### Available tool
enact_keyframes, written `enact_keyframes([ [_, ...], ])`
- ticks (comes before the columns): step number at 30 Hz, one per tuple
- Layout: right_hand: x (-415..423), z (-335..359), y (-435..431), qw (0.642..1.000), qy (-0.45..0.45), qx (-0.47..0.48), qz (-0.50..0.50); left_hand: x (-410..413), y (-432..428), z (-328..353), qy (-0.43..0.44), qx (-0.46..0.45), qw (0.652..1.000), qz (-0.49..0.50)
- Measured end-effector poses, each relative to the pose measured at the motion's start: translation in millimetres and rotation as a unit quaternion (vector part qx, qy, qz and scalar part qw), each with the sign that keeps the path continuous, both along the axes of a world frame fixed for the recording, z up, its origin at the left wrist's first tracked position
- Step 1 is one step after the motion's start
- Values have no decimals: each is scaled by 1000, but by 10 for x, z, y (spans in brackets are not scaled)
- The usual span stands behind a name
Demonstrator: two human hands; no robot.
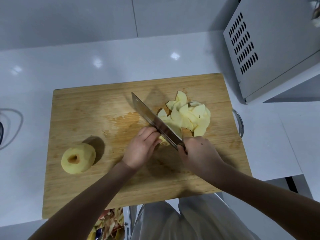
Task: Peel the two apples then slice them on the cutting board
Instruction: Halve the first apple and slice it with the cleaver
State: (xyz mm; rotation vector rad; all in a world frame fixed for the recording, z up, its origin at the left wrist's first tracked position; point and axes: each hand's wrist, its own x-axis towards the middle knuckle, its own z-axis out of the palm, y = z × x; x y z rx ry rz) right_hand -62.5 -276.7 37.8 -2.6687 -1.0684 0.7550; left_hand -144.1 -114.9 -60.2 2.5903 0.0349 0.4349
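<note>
Knife (155, 122): long axis diagonal, handle end near-right, blade's far end up-left twd board (86, 110) middle; edge down on chunk (162, 141).
Chunk: mid-board, a bit right of centre; mostly hidden by blade + fingers, shape hard to tell.
L hand (140, 149): fingers curled onto chunk, pinning it, just left of blade.
R hand (199, 151): wrapped tight round knife handle; handle itself hidden in fist.
Slices (188, 116): overlapping pile right of blade, far-right part of board, near its right edge.
Whole apple (78, 158): peeled, near-left on board, core hollow facing up; well apart from hands.
Room: bare board btw whole apple + L hand, also far-left; wet patch left of blade.
Edges: vented grey box (270, 49) on counter (52, 66) just past board's far-right corner.
Cut off: peels (110, 224) below board's near edge, part out of frame; cord (10, 129) at left edge; metal loop (239, 123) by board's right side, partly hidden.
</note>
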Motion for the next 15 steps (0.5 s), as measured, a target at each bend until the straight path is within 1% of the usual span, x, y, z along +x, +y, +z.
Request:
enact_keyframes([
  [5,-4,-11,-18,1000,-18,5,14,9,16,-10,4,-3,1000,-8],
  [15,-22,0,-18,1000,-23,7,16,19,25,-23,-15,13,1000,-14],
])
